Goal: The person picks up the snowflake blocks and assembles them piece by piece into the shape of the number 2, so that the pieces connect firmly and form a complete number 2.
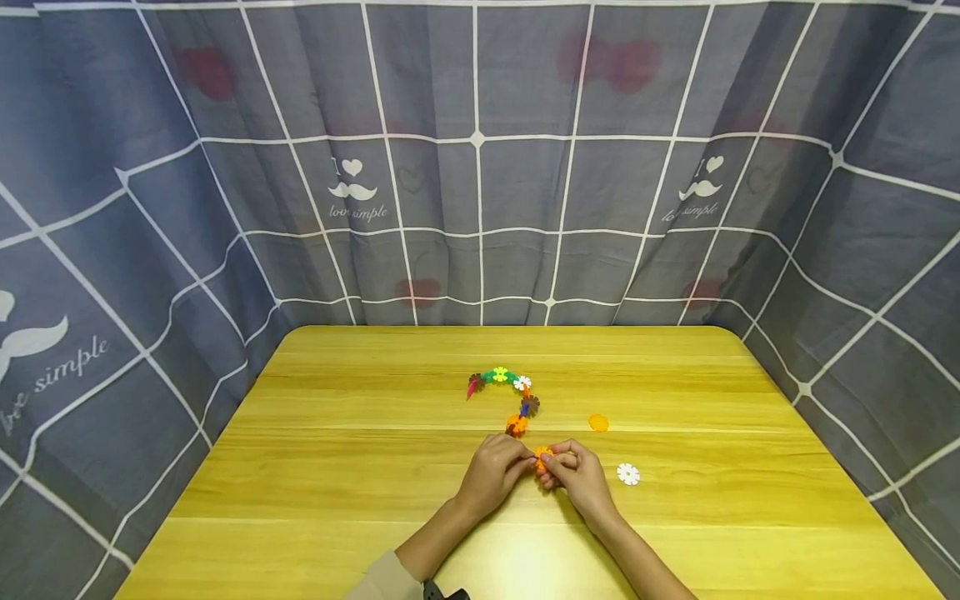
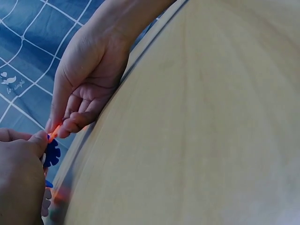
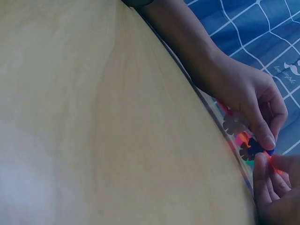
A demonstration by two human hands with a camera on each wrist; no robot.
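My right hand [image 1: 581,483] pinches an orange notched plastic disc [image 1: 543,457] between thumb and fingers. Facing it, my left hand [image 1: 491,471] pinches a dark blue notched disc [image 2: 52,153], right against the orange one; how far the two slots interlock is hidden by the fingertips. Beyond the left hand, a curved chain of linked discs [image 1: 501,375] in pink, brown, green, yellow, white, blue and orange lies on the table. Its near end runs behind the left hand. In the right wrist view, the blue disc [image 3: 254,147] sits beneath the left thumb.
Two loose discs lie to the right of the hands: an orange one [image 1: 598,422] and a white one [image 1: 628,474]. The wooden table [image 1: 337,467] ends at a grey checked curtain [image 1: 517,225], which hangs behind it and on both sides.
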